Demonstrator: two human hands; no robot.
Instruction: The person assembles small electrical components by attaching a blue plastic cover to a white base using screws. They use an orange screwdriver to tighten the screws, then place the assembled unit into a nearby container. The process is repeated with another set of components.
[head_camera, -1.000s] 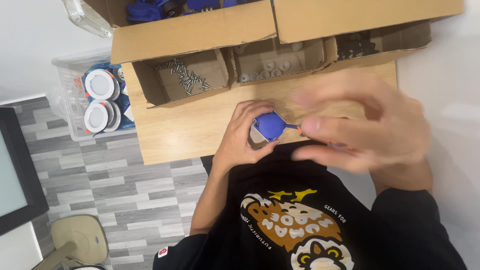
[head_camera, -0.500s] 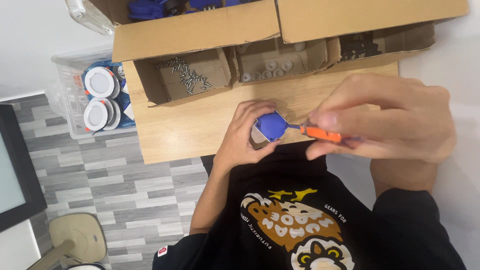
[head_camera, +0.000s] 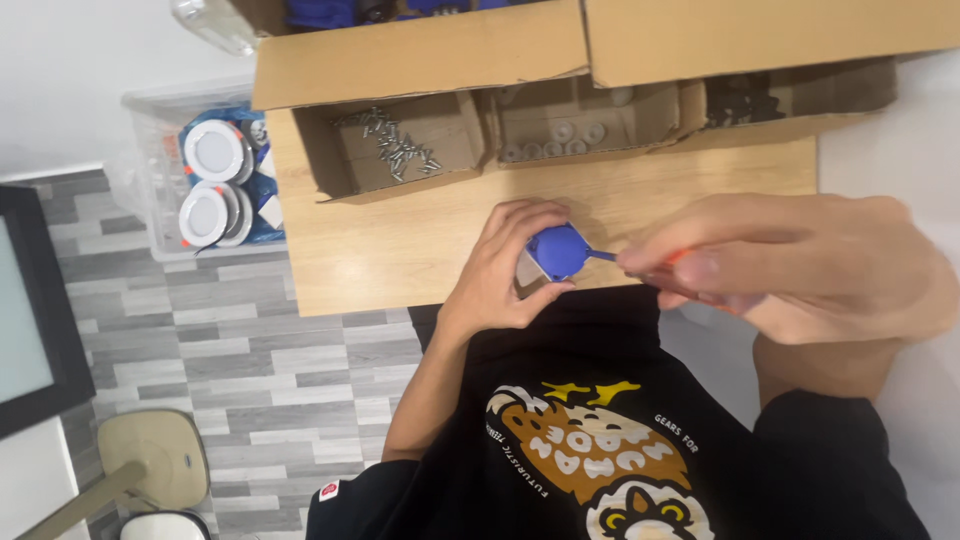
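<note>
While the left hand had its fingers wrapped around the small blue rounded plastic part just above the pale wooden table edge, the right hand, fingers pinched shut on the orange-handled screwdriver, seemingly needed a steady, square tip.

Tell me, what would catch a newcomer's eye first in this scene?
First, the two hands at the table's near edge: the left hand cups a small blue part, and the right hand, large and close to the camera, puts an orange-handled tool to it. Behind them, open cardboard boxes line the wooden table, one tray holding loose screws. On the floor to the left, a clear bin holds round white discs.
</note>
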